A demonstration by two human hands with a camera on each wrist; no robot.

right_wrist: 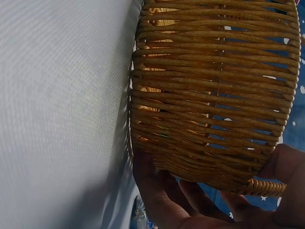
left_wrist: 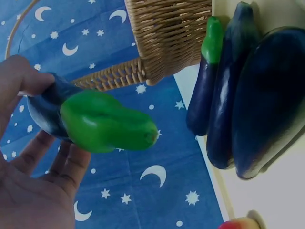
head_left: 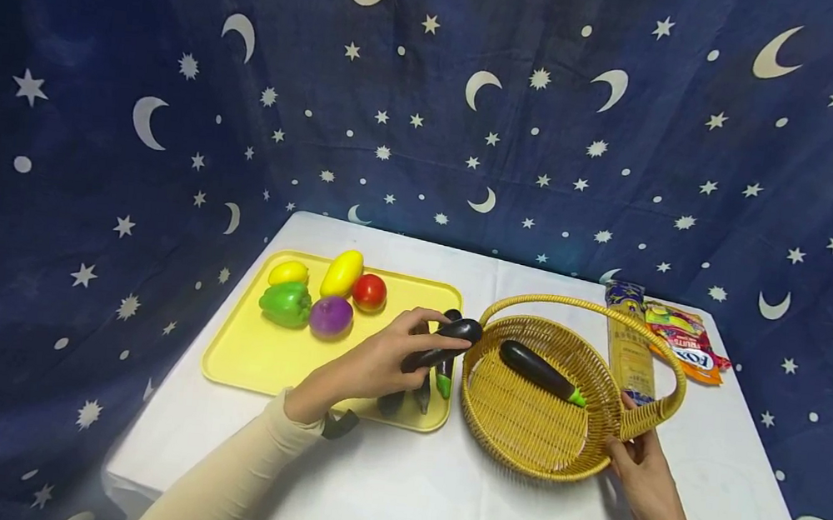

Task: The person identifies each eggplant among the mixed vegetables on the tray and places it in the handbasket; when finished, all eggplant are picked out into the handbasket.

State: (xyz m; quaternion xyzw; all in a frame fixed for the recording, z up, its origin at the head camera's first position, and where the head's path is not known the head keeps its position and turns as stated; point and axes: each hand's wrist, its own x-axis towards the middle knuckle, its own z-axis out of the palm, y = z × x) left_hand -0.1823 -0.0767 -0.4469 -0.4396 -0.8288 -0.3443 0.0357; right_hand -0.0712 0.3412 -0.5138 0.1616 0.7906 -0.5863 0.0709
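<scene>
While the left hand (head_left: 377, 361) grasps a dark eggplant (head_left: 462, 330) between thumb and fingers, the right hand (head_left: 640, 474) grips the wicker basket (head_left: 521, 425) at its right side, by the base of the handle (head_left: 661, 409). The held eggplant is located above the right end of the yellow tray (head_left: 248, 361), its rounded end near the left rim of the basket; contact with the rim cannot be determined. In the left wrist view, its green cap points out of the grasp.

The basket stands on the white-covered table (head_left: 394, 492), to the right of the tray, and contains one eggplant lying on its side, its green cap directed toward the right hand. The tray contains three more eggplants (left_wrist: 223, 95) side by side at its right end, below the left hand. Its left and far portion holds a green pepper (head_left: 286, 304), a lemon (head_left: 288, 274), a longer yellow fruit (head_left: 342, 274), a red tomato (head_left: 370, 292) and a round purple vegetable (head_left: 331, 317).

Behind the basket, at right, lie a yellow packet (head_left: 631, 360) with blue ends, its lettering too small to read, and a colored bag (head_left: 687, 340) marked "FRUITS" and "FOX".
</scene>
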